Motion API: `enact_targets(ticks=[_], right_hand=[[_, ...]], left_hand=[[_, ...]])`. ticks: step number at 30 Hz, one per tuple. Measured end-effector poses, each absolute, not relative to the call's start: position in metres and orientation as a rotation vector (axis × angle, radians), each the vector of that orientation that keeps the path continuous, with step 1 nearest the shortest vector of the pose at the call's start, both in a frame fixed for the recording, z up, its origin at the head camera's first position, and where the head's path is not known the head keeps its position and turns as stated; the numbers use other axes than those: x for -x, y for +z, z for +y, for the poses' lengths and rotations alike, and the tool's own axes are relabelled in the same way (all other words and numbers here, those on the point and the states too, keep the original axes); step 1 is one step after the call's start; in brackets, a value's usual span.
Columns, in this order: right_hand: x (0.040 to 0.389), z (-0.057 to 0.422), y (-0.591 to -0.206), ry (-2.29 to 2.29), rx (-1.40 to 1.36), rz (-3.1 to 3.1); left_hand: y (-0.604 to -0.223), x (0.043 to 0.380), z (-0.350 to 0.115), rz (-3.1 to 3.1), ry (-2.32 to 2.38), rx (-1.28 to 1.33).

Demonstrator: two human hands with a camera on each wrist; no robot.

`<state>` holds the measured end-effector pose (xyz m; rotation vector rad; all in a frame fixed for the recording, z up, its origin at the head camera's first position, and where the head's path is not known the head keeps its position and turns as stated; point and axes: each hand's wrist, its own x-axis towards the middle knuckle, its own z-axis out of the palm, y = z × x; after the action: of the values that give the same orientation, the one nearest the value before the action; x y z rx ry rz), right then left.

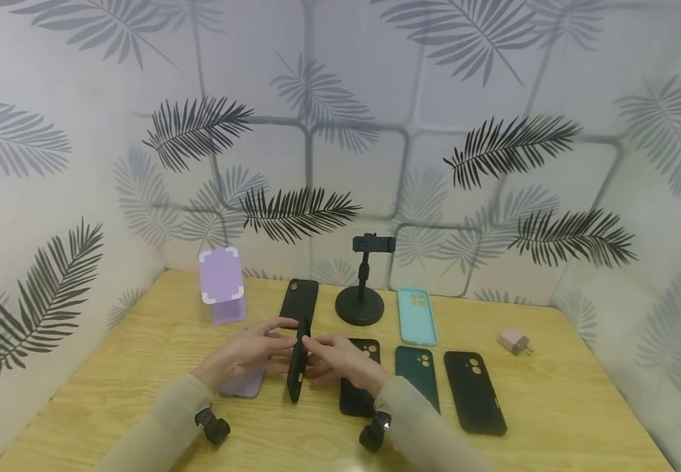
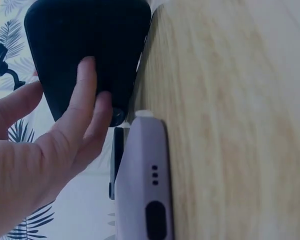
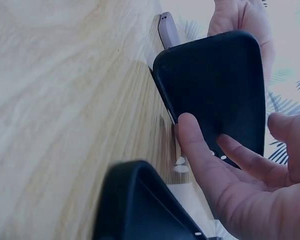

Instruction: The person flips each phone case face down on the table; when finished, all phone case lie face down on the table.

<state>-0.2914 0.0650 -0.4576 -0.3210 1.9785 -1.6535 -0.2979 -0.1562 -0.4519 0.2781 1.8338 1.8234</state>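
A black phone case (image 1: 297, 370) stands on its long edge over the table, between my two hands. My left hand (image 1: 254, 349) holds it from the left; the left wrist view shows fingers spread over the dark face of the case (image 2: 75, 35) and the thumb at its edge. From the other side my right hand (image 1: 340, 360) grips it, its fingers against the opposite face (image 3: 215, 80) near the camera holes. Beneath my left hand lies a lilac phone case (image 1: 246, 385). Partly under my right wrist is another black case (image 1: 354, 400).
At the back stand a lilac phone stand (image 1: 222, 275) and a black round-based holder (image 1: 359, 307). Another black case (image 1: 300, 301) lies between them. Rightward lie a turquoise case (image 1: 417, 321), a dark green case (image 1: 418, 373), a black case (image 1: 474, 396) and a pink charger plug (image 1: 514, 341).
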Motion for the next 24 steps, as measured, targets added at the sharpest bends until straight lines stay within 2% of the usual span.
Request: enact_targets(ticks=[24], right_hand=[[0.293,0.081,-0.463,-1.725,0.264,1.999]], left_hand=[[-0.454,0.296,-0.157,2.063,1.601,-0.36]])
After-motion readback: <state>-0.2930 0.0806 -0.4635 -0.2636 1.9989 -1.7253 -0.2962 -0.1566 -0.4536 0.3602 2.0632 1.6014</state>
